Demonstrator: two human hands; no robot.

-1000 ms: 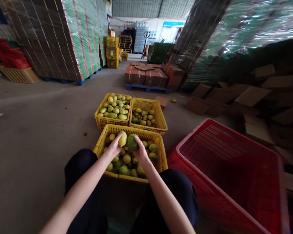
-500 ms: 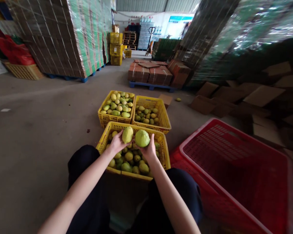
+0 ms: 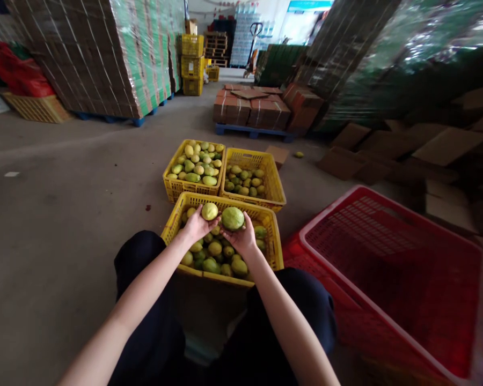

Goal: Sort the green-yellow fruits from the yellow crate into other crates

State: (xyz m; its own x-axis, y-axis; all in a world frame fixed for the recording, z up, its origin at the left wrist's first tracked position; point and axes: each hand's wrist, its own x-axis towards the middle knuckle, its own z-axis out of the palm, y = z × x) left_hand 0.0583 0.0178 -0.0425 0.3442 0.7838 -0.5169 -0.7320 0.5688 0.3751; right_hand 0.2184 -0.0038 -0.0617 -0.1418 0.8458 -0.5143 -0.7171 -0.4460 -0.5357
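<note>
My left hand holds a smooth yellow oval fruit, its fingers curled round the side and underneath. In my right hand rests a larger green oval fruit, cradled from below with the thumb at its right side. The two fruits are side by side, a small gap between them. Both hands are over a yellow plastic crate, which holds many yellow and green fruits of the same sort. The fruits' exact kind is not clear.
Behind stand a fuller yellow crate and a part-filled one. A red crate is at my right. Cardboard pieces lie beyond it. Farther off are boxes on a blue pallet and wrapped stacks.
Both fruits have been turned in my hands, so their ends and sides show differently. My hands have risen slightly in view, while the camera has tilted a little downward.
</note>
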